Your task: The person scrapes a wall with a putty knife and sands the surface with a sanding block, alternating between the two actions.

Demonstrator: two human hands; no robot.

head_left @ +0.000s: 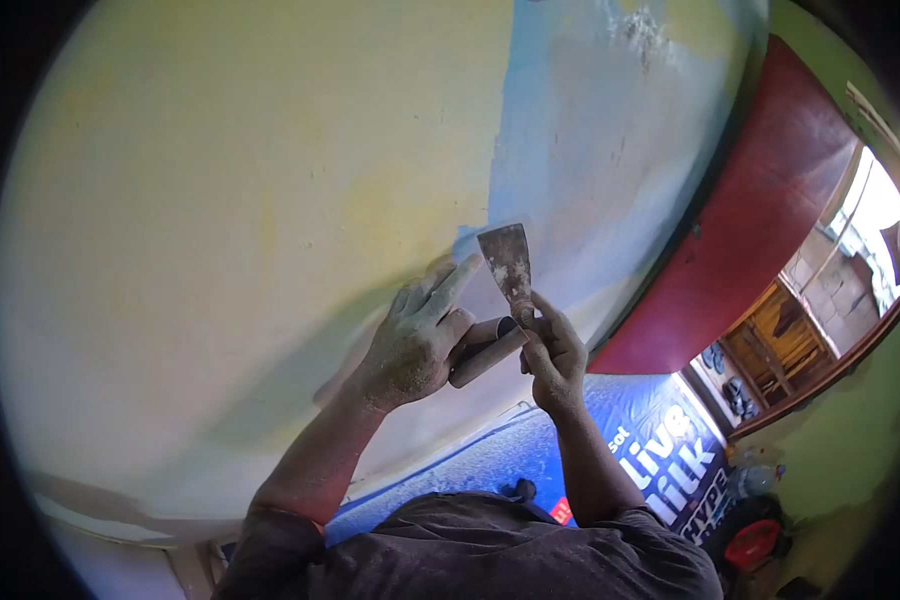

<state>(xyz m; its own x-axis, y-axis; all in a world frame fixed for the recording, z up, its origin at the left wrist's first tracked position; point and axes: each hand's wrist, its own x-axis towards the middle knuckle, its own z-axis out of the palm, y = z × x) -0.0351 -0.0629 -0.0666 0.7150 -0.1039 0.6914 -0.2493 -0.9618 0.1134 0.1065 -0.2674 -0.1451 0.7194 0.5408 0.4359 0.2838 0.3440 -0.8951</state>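
"What do you see from there?"

"Right hand: fingers closed on a flared, flat metal scraper with whitish residue, blade upward, before a patchy yellow-and-blue painted wall."

"And the left hand?"

"Dusty, fingers extended, forefinger just beside the blade. A curled grey-brown sheet spans the space between the hands; whether the left grips it, I cannot tell."

Single wide, dark-rimmed head-worn view, looking forward and down from close above the left hand and right hand, toward a painted surface.
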